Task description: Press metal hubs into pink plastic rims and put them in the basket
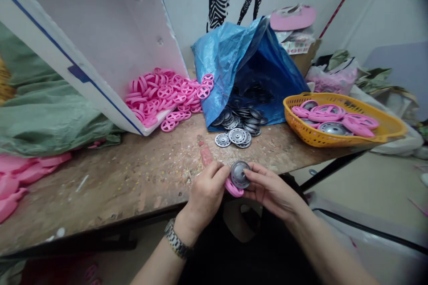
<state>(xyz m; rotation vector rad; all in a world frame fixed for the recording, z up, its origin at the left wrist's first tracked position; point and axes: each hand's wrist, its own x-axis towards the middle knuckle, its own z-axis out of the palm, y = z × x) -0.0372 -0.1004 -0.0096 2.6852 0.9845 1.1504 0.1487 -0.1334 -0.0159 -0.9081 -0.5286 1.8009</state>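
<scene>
Two parts: left fingers [221,173] pinch pink wheel [234,189], right fingers [253,175] pinch overlapping grey disc [238,175] (loose discs [237,135] just beyond both).

Passage runs left over the bench [140,173]; the blue bag [230,53] blocks ahead.

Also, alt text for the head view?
Left hand and right hand hold a grey hubcap-like disc and a pink wheel at a wooden workbench. Behind: pink spoked wheels spilling from a white foam box, grey discs from a blue bag; yellow basket at right.
</scene>
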